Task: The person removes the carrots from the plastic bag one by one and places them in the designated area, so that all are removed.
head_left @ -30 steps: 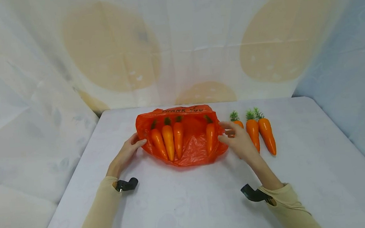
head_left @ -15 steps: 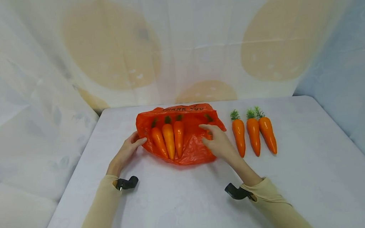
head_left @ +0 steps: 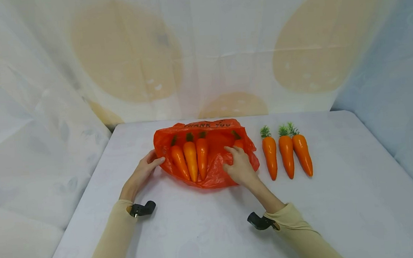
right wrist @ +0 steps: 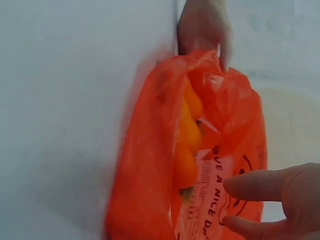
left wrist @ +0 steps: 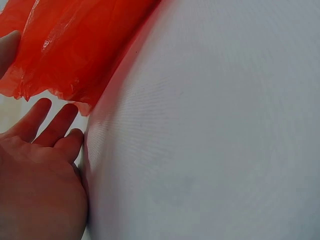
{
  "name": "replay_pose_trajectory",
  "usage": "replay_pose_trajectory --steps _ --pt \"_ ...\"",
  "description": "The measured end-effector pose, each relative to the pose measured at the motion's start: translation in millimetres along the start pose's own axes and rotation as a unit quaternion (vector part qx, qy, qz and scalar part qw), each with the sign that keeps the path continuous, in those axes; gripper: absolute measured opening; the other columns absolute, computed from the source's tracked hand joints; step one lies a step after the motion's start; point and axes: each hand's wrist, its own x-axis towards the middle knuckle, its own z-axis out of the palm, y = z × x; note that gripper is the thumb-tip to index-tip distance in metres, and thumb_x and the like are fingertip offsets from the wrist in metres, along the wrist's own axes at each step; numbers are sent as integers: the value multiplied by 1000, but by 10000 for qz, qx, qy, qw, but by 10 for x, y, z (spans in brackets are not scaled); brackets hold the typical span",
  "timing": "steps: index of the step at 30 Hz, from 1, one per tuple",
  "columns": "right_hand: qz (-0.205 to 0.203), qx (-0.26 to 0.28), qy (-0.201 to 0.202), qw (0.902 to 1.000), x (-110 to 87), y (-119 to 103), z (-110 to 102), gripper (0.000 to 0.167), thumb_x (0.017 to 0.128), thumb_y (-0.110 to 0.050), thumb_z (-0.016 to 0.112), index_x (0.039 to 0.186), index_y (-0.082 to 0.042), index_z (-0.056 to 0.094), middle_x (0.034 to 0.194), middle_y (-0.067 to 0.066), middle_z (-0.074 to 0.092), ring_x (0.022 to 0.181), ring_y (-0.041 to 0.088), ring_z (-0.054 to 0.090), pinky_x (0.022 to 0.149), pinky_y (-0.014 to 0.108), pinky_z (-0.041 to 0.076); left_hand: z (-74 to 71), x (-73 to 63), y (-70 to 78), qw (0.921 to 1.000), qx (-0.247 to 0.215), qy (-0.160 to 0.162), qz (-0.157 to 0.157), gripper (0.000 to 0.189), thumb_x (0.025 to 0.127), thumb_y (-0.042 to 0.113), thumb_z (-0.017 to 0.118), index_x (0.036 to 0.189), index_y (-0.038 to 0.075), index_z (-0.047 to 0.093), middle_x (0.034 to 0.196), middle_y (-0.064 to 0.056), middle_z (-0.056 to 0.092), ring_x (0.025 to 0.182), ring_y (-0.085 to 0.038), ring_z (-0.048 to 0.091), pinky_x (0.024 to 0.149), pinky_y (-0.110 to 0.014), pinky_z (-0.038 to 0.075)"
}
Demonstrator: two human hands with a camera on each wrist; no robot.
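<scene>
A red plastic bag [head_left: 214,181] lies on its side, mouth facing me, with several carrots [head_left: 191,156] inside. My left hand [head_left: 142,172] holds the bag's left edge, thumb in front and the other fingers partly hidden behind it. In the left wrist view, that hand's [left wrist: 40,185] outer fingers stretch out beside the plastic. Over the right part of the bag's mouth is my right hand [head_left: 241,168], partly covering one carrot [head_left: 238,143]. The right wrist view shows its thumb and a finger [right wrist: 260,185] spread apart with nothing between them.
Three loose carrots [head_left: 287,155] with green tops lie in a row right of the bag, on the white table [head_left: 200,234]. A patterned cloth [head_left: 219,55] hangs behind the table and along its sides.
My right hand has moved left from the bag's right edge to over its mouth, uncovering the nearest loose carrot. The left hand stays at the bag's left edge.
</scene>
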Motion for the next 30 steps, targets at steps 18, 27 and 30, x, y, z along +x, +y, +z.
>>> replay_pose_trajectory --steps 18,27,30 --pt "413 -744 340 9958 63 76 123 68 87 -1 62 150 1 35 155 30 19 140 48 20 108 67 34 -14 -4 -13 9999 -88 11 88 76 96 46 59 157 18 24 161 -5 28 148 -30 21 120 -60 12" --pt "547 -1341 250 9891 119 101 160 69 86 1 63 149 4 35 155 31 19 126 52 39 98 61 46 -15 -16 3 9999 -142 -41 67 75 97 44 58 158 17 24 161 -6 27 149 -30 19 120 -59 10" --pt "411 -1543 233 9869 136 96 169 68 85 2 63 147 6 37 155 30 21 120 54 45 94 59 50 -20 -16 7 9998 -166 -36 79 75 97 44 58 157 16 24 161 -6 27 148 -30 20 120 -59 10"
